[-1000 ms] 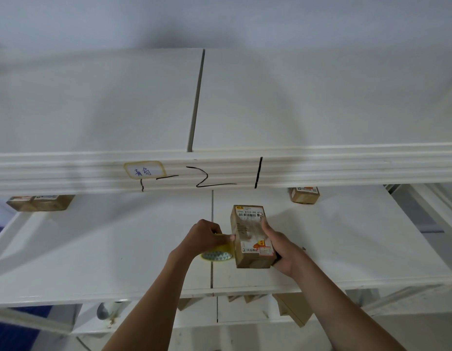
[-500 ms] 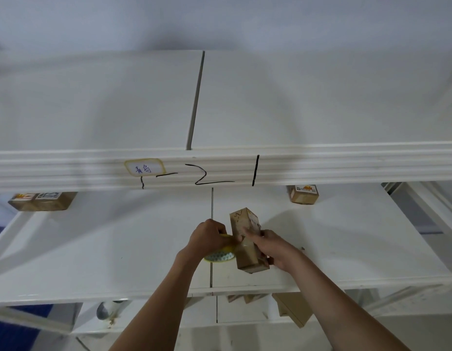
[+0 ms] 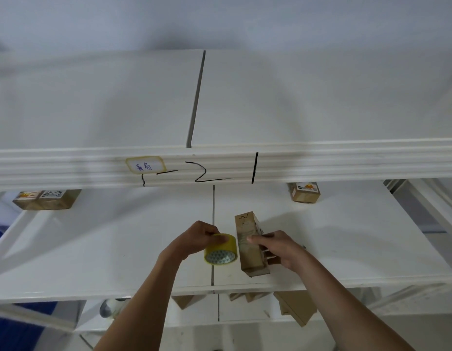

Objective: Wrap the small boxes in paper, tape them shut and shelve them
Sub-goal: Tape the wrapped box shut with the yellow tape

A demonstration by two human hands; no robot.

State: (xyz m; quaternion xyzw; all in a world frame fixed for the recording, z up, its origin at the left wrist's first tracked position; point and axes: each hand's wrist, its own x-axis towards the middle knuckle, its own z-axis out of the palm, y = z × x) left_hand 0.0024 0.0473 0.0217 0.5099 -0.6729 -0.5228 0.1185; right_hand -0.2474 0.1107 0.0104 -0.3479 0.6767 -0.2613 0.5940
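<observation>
Head view shows the right hand [image 3: 280, 249] grasping the wrapped box [image 3: 249, 243], thumb on its near face and fingers curled round its right side, holding it upright on the middle shelf [image 3: 118, 249]. Just left of the box, the left hand [image 3: 198, 239] grips a roll of yellow tape [image 3: 221, 249], close beside the box; whether they touch I cannot tell. Beyond the box, at the back right of the shelf, sits a labelled parcel [image 3: 305, 195]; far to the box's left lie two more parcels [image 3: 46, 200]. Above the box, the upper shelf edge [image 3: 346, 163] carries a handwritten label [image 3: 144, 165].
</observation>
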